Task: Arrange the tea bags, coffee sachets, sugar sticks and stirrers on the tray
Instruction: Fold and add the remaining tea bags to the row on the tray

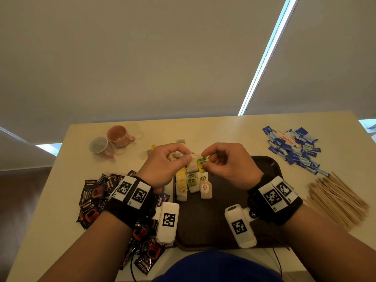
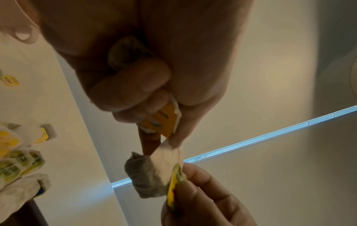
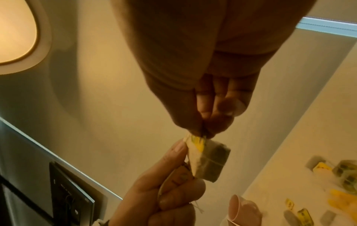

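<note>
Left hand: centre of the head view, raised, fingers curled, thumb and forefinger pinched together. Right hand: just right of it, fingertips nearly meeting the left's, thumb and forefinger pinched, other fingers curled. Both forearms enter from the lower corners, converging; wrists banded.

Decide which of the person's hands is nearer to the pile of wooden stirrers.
Right. The right hand is over the tray, on the wooden stirrers' side; the left hand is farther off, beyond the right hand.
</note>
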Available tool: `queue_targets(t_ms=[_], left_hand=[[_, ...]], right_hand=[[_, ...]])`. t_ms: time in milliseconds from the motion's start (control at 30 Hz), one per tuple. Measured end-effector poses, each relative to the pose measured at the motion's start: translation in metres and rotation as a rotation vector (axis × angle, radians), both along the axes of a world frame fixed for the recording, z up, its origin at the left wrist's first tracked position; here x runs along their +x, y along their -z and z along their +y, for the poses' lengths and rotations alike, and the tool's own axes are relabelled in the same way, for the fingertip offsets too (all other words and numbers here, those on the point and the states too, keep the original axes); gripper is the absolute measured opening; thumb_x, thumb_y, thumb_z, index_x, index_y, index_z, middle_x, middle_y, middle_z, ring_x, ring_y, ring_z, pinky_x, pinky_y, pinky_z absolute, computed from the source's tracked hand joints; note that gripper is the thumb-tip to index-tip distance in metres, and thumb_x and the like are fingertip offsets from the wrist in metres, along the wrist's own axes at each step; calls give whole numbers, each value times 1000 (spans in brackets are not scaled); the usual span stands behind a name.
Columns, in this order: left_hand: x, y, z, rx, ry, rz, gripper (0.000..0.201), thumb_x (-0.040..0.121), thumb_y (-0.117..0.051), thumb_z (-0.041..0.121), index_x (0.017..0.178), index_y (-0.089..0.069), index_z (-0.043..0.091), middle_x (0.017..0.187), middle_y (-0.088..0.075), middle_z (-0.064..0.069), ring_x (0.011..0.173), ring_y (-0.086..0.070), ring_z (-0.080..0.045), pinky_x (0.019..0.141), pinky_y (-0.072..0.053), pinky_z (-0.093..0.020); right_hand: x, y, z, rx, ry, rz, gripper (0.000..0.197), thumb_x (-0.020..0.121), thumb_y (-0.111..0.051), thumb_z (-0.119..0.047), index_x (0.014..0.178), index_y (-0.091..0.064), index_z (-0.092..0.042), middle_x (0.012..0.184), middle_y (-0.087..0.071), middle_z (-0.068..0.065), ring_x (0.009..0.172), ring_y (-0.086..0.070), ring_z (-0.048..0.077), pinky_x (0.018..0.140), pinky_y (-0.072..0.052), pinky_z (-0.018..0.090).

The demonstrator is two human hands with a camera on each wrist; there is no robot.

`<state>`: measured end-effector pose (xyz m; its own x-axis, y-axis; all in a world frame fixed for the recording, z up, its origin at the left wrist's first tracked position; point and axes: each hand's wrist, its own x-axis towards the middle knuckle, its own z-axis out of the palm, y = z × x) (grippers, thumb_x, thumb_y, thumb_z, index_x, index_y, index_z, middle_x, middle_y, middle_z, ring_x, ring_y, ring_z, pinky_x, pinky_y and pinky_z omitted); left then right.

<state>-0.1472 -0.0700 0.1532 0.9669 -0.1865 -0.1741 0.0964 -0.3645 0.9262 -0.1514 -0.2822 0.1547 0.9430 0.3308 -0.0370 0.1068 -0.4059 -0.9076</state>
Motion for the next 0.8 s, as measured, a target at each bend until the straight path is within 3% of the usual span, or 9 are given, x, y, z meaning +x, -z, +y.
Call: queue_targets(t_ms=[100, 233, 467, 633, 800], left_hand=[[0, 0, 0, 7, 6, -18, 5, 93, -67, 14, 93, -70, 10, 52, -58, 22, 43, -50, 7, 47, -28, -11], [0, -1, 0, 18, 28, -43, 4, 93, -68, 12, 93, -70, 9, 52, -58, 23, 42, -49, 7, 42, -32, -8], [1, -1, 0, 27, 15, -52, 4, 92, -69, 15, 92, -71, 12, 71, -63, 10, 45, -51, 8, 45, -31, -10], [2, 2, 3, 24, 6, -40, 3, 92, -70, 16, 92, -72, 13, 75, -65, 10, 49, -52, 8, 53, -31, -17], [2, 3, 3, 46, 6, -44, 3, 93, -69, 15, 92, -71, 14, 70, -62, 13, 49, -49, 6, 51, -31, -13]], right_hand=[[1, 2, 1, -80, 15, -34, 18, 83, -76, -11, 99, -72, -19, 76, -69, 3, 65, -62, 11, 63, -53, 18], [1, 1, 3, -168, 21, -76, 18, 83, -76, -12, 98, -72, -20, 71, -64, -5, 60, -56, 2, 60, -47, 12], [0, 3, 8, -118, 64, -57, 18, 83, -77, -15, 97, -71, -25, 75, -68, -3, 64, -61, 5, 62, -50, 14], [1, 4, 11, 4, 93, 15, 12, 83, -77, -13, 93, -70, -15, 74, -72, 2, 61, -69, 11, 59, -55, 20], [3, 7, 12, 66, 112, 71, 10, 86, -74, -10, 89, -67, -15, 75, -72, 4, 62, -70, 17, 57, -55, 23]])
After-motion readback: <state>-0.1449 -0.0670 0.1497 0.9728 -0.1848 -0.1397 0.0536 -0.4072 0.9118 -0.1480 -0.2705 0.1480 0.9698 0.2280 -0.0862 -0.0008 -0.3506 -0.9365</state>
